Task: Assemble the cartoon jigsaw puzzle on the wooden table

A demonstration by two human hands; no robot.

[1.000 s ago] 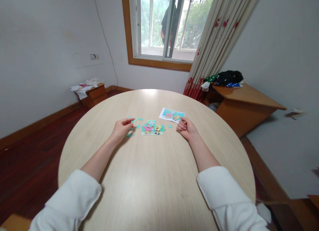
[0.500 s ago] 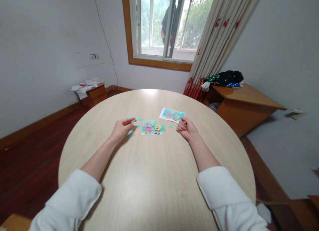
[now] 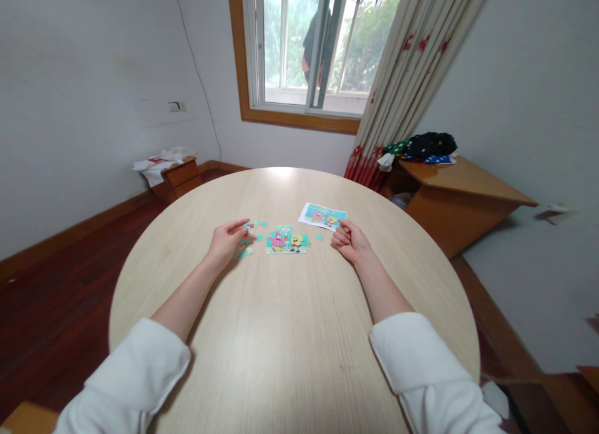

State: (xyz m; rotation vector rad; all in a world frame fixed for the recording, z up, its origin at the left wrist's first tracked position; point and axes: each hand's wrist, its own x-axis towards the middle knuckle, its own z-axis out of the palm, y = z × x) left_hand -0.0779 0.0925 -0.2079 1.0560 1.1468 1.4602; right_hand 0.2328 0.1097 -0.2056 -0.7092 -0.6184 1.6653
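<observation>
A partly joined cartoon jigsaw puzzle (image 3: 286,242) lies flat on the round table (image 3: 262,347), showing a pink figure and a yellow one. Loose teal puzzle pieces (image 3: 245,252) are scattered left of it. My left hand (image 3: 225,242) hovers at these pieces, its index finger and thumb stretched out with a small gap between them. My right hand (image 3: 350,241) is closed beside the printed reference picture (image 3: 322,216), near its lower right corner. Whatever its curled fingers may hold is hidden. One single teal piece (image 3: 319,237) lies between the puzzle and my right hand.
A wooden cabinet (image 3: 468,184) with dark and spotted cloth (image 3: 430,146) on it stands beyond the table's right edge. At the back left is a small drawer unit (image 3: 185,175) with white cloths. A long curtain (image 3: 402,72) hangs by the window (image 3: 290,47).
My left hand has drawn back slightly to the left, uncovering more of the loose pieces. My right hand, the puzzle and the printed picture have stayed where they were.
</observation>
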